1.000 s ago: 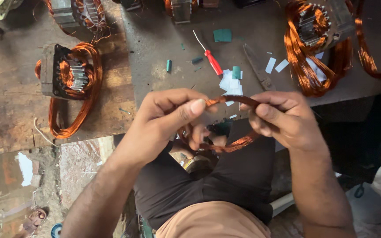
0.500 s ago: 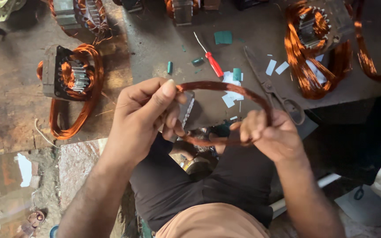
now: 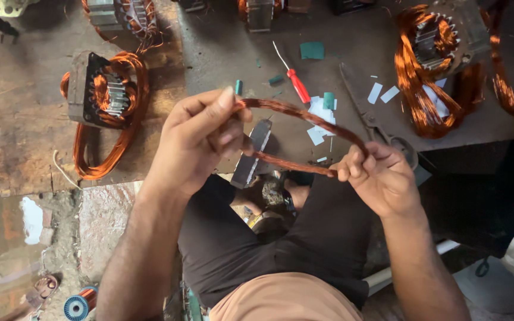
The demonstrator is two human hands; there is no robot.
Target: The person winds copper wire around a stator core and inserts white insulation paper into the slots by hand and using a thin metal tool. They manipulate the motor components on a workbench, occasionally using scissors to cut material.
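A loop of copper wire coil (image 3: 304, 114) is stretched between both hands above my lap. My left hand (image 3: 200, 139) pinches its left end between thumb and fingers. My right hand (image 3: 382, 178) grips its right end, where the two strands meet. A grey metal stator block (image 3: 252, 153) sits just below the coil, between the hands, partly hidden by my left fingers.
A red-handled screwdriver (image 3: 292, 78) lies on the dark bench with white and green paper slips (image 3: 319, 116) and scissors (image 3: 382, 128). Wound stators stand at left (image 3: 105, 98) and far right (image 3: 435, 53). A wire spool (image 3: 77, 306) lies on the floor.
The hands have drawn apart, pulling the bunched coil open into a long flat loop. My right hand has slid right and lower.
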